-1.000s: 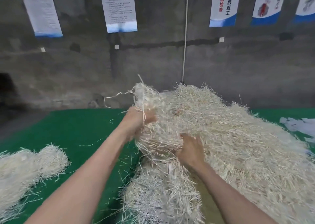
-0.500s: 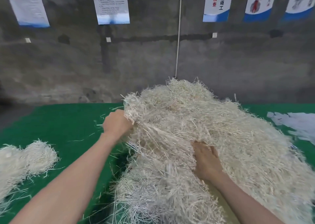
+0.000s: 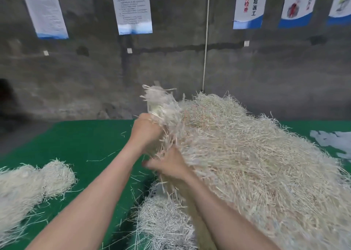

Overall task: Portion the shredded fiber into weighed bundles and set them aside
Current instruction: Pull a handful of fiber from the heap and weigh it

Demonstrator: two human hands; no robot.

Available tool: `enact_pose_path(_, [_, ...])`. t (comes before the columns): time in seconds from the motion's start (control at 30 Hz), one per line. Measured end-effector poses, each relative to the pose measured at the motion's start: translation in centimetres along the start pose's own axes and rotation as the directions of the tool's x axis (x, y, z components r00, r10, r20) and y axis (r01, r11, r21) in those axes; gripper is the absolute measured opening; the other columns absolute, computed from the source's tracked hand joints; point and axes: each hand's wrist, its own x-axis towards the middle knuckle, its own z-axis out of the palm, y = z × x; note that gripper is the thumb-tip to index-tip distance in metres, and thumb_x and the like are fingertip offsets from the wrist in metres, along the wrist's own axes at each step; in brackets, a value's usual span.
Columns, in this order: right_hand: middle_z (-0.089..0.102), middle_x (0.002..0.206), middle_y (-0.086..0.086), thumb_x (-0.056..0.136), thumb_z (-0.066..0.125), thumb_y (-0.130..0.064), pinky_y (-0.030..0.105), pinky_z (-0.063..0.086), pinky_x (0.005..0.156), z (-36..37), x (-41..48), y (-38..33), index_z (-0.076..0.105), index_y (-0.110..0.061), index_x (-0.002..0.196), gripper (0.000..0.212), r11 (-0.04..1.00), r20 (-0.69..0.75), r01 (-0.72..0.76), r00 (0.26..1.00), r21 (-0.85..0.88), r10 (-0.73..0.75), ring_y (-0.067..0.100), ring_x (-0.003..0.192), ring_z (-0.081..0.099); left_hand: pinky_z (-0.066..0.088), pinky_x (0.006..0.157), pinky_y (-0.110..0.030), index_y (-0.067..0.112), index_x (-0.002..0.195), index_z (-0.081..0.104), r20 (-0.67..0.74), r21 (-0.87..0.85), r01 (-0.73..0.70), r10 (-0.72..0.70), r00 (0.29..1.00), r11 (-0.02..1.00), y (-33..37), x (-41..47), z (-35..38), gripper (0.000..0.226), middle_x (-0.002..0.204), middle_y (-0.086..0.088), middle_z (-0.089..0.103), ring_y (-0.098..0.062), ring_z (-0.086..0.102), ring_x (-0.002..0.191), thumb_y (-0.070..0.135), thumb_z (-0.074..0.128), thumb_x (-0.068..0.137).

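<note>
A large heap of pale shredded fiber (image 3: 256, 164) covers the right half of the green table (image 3: 85, 141). My left hand (image 3: 145, 131) grips a tuft of fiber (image 3: 161, 105) at the heap's left edge, and the tuft stands up above my fist. My right hand (image 3: 169, 165) sits just below it, fingers curled into the fiber at the heap's left flank. A smaller, whiter clump (image 3: 163, 223) lies at the heap's near foot. A separate bundle of fiber (image 3: 28, 185) rests at the left of the table.
A grey concrete wall (image 3: 171, 69) with hanging paper notices (image 3: 133, 8) stands behind the table. A white cord (image 3: 206, 40) runs down the wall. White scraps (image 3: 332, 141) lie at the far right. Loose strands dot the green surface.
My left hand has lifted with a tuft of fiber pulled up from the heap. My right hand has moved left and up, close under the left one.
</note>
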Motion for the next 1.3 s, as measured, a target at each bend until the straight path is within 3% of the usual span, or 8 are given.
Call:
enact_pose_path(0.23, [0.059, 0.090, -0.002, 0.084, 0.057, 0.001, 0.007, 0.036, 0.038, -1.6, 0.9, 5.6, 0.059, -0.008, 0.090, 0.010, 0.904, -0.111, -0.121, 0.990, -0.409, 0.082, 0.000, 0.053, 0.049, 0.036, 0.102, -0.051, 0.012, 0.082, 0.059, 0.402, -0.480, 0.346, -0.149, 0.903, 0.806, -1.4, -2.5, -2.6, 0.028, 0.132, 0.001, 0.049, -0.025, 0.045, 0.117, -0.004, 0.049, 0.061])
enact_pose_path(0.4, [0.056, 0.086, -0.002, 0.093, 0.048, 0.003, 0.030, 0.055, 0.071, -4.4, 1.3, 5.2, 0.059, -0.014, 0.087, 0.021, 0.901, -0.294, -0.099, 0.955, -0.421, -0.033, 0.017, 0.069, 0.056, 0.039, 0.099, -0.029, 0.026, 0.104, 0.058, 0.829, 0.317, -0.107, -0.220, 0.515, 0.942, -1.7, -3.8, 0.1, 0.021, 0.119, 0.018, 0.057, -0.013, 0.057, 0.114, 0.034, 0.063, 0.085])
enact_pose_path(0.53, [0.051, 0.069, -0.009, 0.085, 0.064, -0.004, 0.019, 0.047, 0.058, -5.3, 0.8, 5.9, 0.062, -0.009, 0.111, 0.027, 0.855, -0.288, -0.047, 0.950, -0.516, -0.122, 0.011, 0.062, 0.053, 0.050, 0.058, -0.018, 0.011, 0.106, 0.058, 0.469, 0.674, -0.312, -0.062, 0.881, 0.670, -3.2, -3.9, 4.7, 0.026, 0.074, 0.004, 0.051, -0.009, 0.052, 0.063, 0.007, 0.055, 0.080])
enact_pose_path(0.63, [0.055, 0.074, -0.006, 0.087, 0.065, -0.026, 0.021, 0.052, 0.061, -5.8, 0.1, 7.1, 0.058, -0.011, 0.113, 0.031, 0.778, -0.288, -0.072, 0.947, -0.624, -0.143, 0.013, 0.068, 0.058, 0.047, 0.054, -0.023, 0.008, 0.059, 0.044, 0.065, 0.505, -0.094, 0.071, 0.995, 0.858, -3.7, -1.9, 5.2, 0.029, 0.062, 0.001, 0.044, -0.015, 0.048, 0.060, 0.000, 0.055, 0.084])
enact_pose_path(0.8, [0.059, 0.106, -0.002, 0.081, 0.071, -0.022, 0.029, 0.054, 0.080, -6.0, -0.3, 9.3, 0.040, -0.019, 0.136, 0.064, 0.843, -0.399, -0.106, 0.907, -0.528, -0.136, 0.017, 0.087, 0.060, 0.036, 0.046, -0.015, 0.010, 0.060, 0.038, -0.099, -0.085, 0.112, -0.120, 0.988, 0.990, -3.0, -1.9, 7.0, 0.034, 0.062, -0.004, 0.038, -0.019, 0.040, 0.065, -0.001, 0.047, 0.091])
enact_pose_path(0.97, [0.048, 0.138, 0.003, 0.086, 0.065, -0.031, 0.033, 0.053, 0.086, -7.3, -3.5, 13.9, 0.028, -0.027, 0.145, 0.070, 0.848, -0.396, -0.286, 0.913, -0.446, 0.099, 0.012, 0.089, 0.063, 0.035, 0.053, -0.015, 0.001, 0.119, 0.053, -0.028, -0.657, 0.272, -0.384, 0.923, 0.703, -0.8, 1.2, 4.3, 0.026, 0.076, 0.003, 0.039, -0.009, 0.036, 0.061, 0.002, 0.040, 0.096])
enact_pose_path(1.13, [0.049, 0.135, -0.001, 0.086, 0.065, -0.026, 0.037, 0.048, 0.098, -7.2, -4.6, 12.5, 0.039, -0.024, 0.138, 0.059, 0.856, -0.321, -0.230, 0.944, -0.463, 0.080, 0.018, 0.114, 0.056, 0.050, 0.095, -0.044, 0.004, 0.114, 0.054, 0.176, -0.651, 0.388, -0.367, 0.913, 0.653, 0.5, -0.4, 3.2, 0.024, 0.097, -0.005, 0.055, -0.017, 0.052, 0.091, -0.003, 0.046, 0.093])
enact_pose_path(1.3, [0.055, 0.120, -0.006, 0.076, 0.072, -0.042, 0.030, 0.029, 0.102, -8.5, -4.9, 4.6, 0.042, -0.022, 0.133, 0.068, 0.753, -0.356, 0.037, 0.865, -0.657, -0.353, 0.013, 0.113, 0.050, 0.058, 0.052, -0.031, 0.007, 0.106, 0.056, 0.258, -0.718, 0.424, -0.355, 0.899, 0.552, 0.8, -1.0, 2.0, 0.017, 0.125, -0.018, 0.052, -0.026, 0.060, 0.093, 0.003, 0.041, 0.098])
